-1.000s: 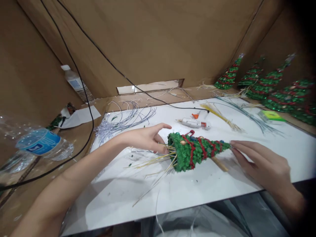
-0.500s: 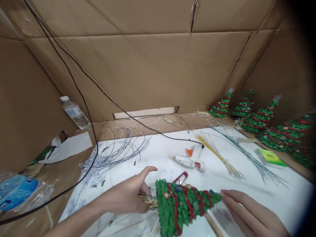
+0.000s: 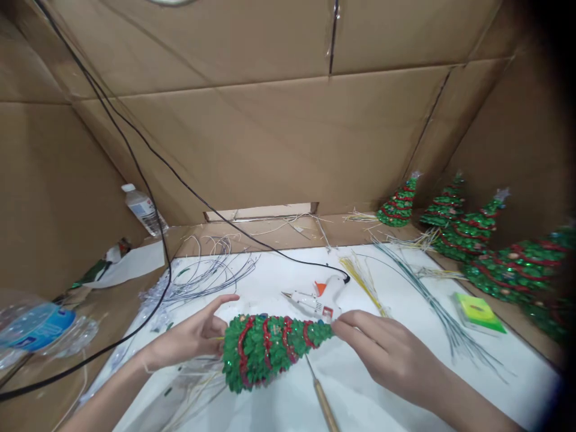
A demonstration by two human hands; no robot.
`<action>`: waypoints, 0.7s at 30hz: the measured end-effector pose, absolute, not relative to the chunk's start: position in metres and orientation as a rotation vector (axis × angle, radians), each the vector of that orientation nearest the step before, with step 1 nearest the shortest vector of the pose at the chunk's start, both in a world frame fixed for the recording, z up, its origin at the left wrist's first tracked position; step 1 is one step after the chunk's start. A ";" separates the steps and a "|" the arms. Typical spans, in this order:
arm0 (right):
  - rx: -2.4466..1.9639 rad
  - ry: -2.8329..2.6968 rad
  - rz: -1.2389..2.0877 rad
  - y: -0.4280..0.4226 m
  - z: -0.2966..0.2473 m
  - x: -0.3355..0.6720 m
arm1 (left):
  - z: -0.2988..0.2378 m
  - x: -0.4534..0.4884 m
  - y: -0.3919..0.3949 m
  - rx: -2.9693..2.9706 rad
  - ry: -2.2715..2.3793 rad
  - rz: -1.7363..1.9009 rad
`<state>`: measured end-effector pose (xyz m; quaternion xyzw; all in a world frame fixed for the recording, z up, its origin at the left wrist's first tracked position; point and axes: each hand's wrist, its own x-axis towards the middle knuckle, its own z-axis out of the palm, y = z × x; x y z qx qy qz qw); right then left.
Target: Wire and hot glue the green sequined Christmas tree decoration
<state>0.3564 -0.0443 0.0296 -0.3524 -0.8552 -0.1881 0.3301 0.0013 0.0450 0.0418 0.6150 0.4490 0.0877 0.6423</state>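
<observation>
A small green glittery Christmas tree [image 3: 265, 348] with red garland lies on its side, lifted a little over the white board [image 3: 405, 384]. My left hand [image 3: 189, 339] grips its wide base, fingers curled behind it with the index finger raised. My right hand [image 3: 387, 354] pinches the narrow tip. Thin yellow strands trail from the base toward the lower left. A wooden-handled tool [image 3: 324, 403] lies on the board just under the tree.
A white glue gun [image 3: 317, 300] with a black cord lies behind the tree. Bundles of yellow [image 3: 362, 279] and grey-green wires [image 3: 432, 294], silver wires [image 3: 202, 276], a green pad [image 3: 479, 311], finished trees [image 3: 468, 225] at right, water bottles [image 3: 144, 210] at left, cardboard walls around.
Both hands lifted the tree and shifted it left, turning it. My right hand closed on the tip. The red scissors behind the tree are now out of sight.
</observation>
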 end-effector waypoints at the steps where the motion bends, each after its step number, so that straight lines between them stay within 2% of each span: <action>1: -0.912 -2.251 -0.477 -0.042 0.033 0.357 | 0.042 0.002 0.043 1.389 1.030 0.224; 13: -0.866 -2.349 -0.551 -0.047 0.059 0.341 | 0.023 -0.011 0.025 1.404 1.046 0.361; 21: -0.828 -2.479 -0.662 -0.044 0.091 0.317 | 0.018 -0.012 0.011 1.364 0.896 0.409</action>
